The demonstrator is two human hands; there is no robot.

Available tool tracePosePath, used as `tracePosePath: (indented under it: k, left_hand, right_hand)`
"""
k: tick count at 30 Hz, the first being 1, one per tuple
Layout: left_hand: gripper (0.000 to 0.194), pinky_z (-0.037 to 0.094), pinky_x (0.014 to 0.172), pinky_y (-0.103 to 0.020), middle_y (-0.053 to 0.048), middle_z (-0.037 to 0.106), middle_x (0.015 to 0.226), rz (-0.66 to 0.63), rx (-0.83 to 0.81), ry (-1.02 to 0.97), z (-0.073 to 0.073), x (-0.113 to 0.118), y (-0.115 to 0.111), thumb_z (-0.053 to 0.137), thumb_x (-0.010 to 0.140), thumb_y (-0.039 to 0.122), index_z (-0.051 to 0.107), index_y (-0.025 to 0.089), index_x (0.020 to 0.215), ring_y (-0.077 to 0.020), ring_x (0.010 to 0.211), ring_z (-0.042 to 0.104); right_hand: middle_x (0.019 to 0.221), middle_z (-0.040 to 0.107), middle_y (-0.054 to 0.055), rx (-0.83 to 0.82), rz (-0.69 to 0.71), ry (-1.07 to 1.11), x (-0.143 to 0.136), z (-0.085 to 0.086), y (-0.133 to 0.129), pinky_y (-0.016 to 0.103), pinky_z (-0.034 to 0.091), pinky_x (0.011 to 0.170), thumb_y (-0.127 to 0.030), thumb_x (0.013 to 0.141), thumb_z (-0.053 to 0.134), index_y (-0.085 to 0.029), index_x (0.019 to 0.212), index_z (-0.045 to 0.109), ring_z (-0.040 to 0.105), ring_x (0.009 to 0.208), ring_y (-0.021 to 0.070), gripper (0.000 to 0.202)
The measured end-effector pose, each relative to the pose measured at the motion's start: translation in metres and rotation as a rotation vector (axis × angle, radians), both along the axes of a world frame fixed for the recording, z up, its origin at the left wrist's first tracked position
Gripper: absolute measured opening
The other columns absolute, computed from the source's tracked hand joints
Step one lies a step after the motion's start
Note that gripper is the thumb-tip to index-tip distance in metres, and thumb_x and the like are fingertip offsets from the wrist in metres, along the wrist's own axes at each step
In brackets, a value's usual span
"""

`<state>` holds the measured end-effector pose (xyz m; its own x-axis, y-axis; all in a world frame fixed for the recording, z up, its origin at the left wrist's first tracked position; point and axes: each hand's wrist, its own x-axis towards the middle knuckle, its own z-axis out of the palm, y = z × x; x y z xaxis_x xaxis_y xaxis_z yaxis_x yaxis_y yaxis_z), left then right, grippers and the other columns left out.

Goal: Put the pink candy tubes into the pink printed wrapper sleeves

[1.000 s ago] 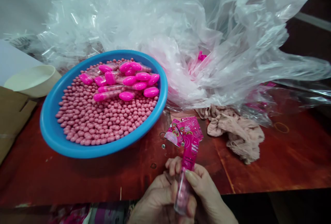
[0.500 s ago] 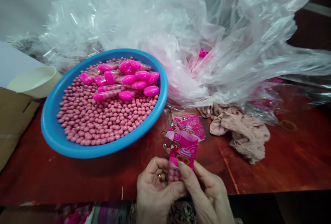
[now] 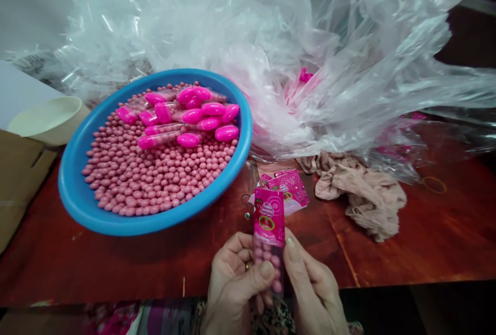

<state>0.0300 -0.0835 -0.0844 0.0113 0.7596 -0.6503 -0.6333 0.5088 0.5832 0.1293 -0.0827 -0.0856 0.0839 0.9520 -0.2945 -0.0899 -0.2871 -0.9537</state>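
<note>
My left hand (image 3: pixel 238 278) is wrapped round a clear candy tube (image 3: pixel 276 275) filled with pink balls, its thumb lying across the front. A printed pink wrapper sleeve (image 3: pixel 268 217) covers the upper end of the tube. At the tube's right side my right hand (image 3: pixel 313 278) pinches the edge by the sleeve's lower border, thumb in front and fingers behind. Just beyond the tube lie several flat pink sleeves (image 3: pixel 296 188) in a loose pile on the table. What the right fingertips press on behind the tube is hidden.
A blue basin (image 3: pixel 155 225) of pink candy balls, topped with several pink-capped tubes (image 3: pixel 189 116), stands at left. Clear plastic bags (image 3: pixel 349 92) heap along the back. A beige cloth (image 3: pixel 360 190), white bowl (image 3: pixel 46 118) and cardboard box (image 3: pixel 19 185) flank the red table (image 3: pixel 155 268).
The sleeve now sits straighter on the tube, its printed face turned. My right thumb has moved off the sleeve's front to its right edge, and more of the candy-filled tube shows.
</note>
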Motion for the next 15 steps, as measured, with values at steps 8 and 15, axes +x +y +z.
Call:
tracePosePath:
  k: [8, 15]
  left_hand:
    - [0.041, 0.034, 0.032, -0.01, 0.003, 0.064, 0.051, -0.043, -0.026, -0.043, -0.004, -0.005, 0.001, 0.087, 0.051, 0.036, 0.057, 0.014, 0.07, -0.0015, 0.032, 0.047]
    - [0.041, 0.033, 0.032, -0.011, 0.005, 0.061, 0.051, -0.079, 0.044, -0.001, -0.005, -0.007, 0.001, 0.087, 0.051, 0.036, 0.057, 0.016, 0.07, -0.0008, 0.031, 0.043]
  right_hand:
    - [0.098, 0.071, 0.003, 0.265, -0.144, -0.084, -0.005, -0.01, -0.008, 0.031, 0.057, 0.079, -0.013, 0.077, 0.068, -0.027, 0.101, 0.069, 0.069, 0.086, 0.0203, 0.027]
    - [0.098, 0.066, 0.002, 0.514, -0.118, -0.297, -0.002, -0.017, -0.005, 0.024, 0.054, 0.077, -0.003, 0.078, 0.063, -0.024, 0.11, 0.063, 0.065, 0.087, 0.0149, 0.038]
